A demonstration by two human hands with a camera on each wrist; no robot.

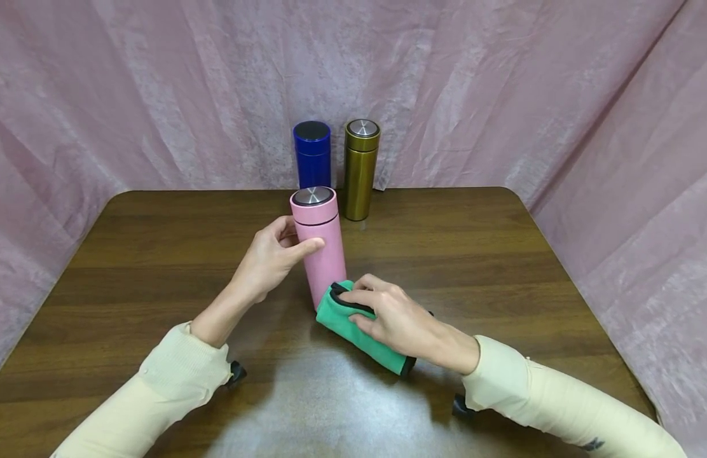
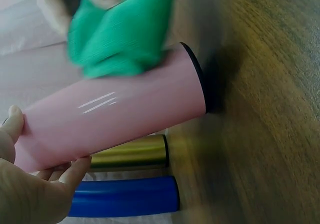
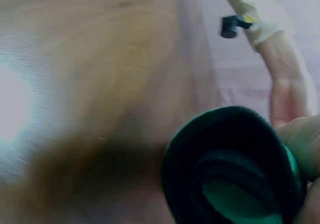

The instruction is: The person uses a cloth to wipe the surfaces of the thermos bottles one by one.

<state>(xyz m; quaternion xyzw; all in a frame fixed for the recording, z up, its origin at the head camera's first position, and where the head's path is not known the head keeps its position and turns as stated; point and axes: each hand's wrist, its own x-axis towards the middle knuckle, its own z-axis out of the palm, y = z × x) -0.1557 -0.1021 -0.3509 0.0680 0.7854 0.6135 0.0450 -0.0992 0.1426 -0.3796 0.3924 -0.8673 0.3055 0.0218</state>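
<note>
Cream sleeves [image 1: 116,404] end in left fingers [image 1: 281,224] grasping a smooth pink cylindrical bottle [image 1: 326,257], right fingers [image 1: 360,297] gripping rolled green cloth [image 1: 356,334].

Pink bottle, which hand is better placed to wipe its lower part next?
Probably the right hand: it holds the cloth at the lower part of the pink bottle. The left hand grips the bottle higher up, so it seems better suited to steadying.
</note>
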